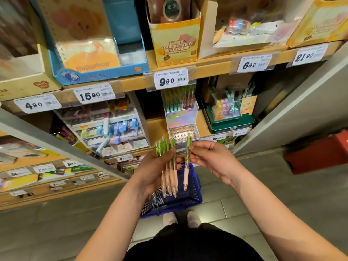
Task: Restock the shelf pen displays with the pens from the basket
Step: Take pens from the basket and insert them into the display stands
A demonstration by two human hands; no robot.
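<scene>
single pen: slim click pen, green translucent top, pale pink barrel [186, 166], upright with tip down, just in front of the display and above the basket
handling: likely light, stiff, smooth plastic; could slip or swivel in a loose pinch; not fragile, though clip and tip may snag
where to hold: upper barrel below the clip, so the tip stays free to go into a hole
pen vs fingers: right hand [212, 161] pinches it high up between thumb and fingertips [193, 147]; lower barrel and tip hang clear
bundle: several matching green-and-pink pens [170, 178], tips down, just left of the single pen, apart from it
left hand: [156, 166] fingers wrapped round the bundle's middle; tops fan out above, tips below
display: clear tiered acrylic pen stand [181, 117], back rows filled, front hole row [181, 133] looks mostly empty
basket: blue plastic mesh basket [190, 194] on the floor below the hands, more pens inside
shelf: wooden shelf edge with 9.90 price tag [170, 79] above the display
</scene>
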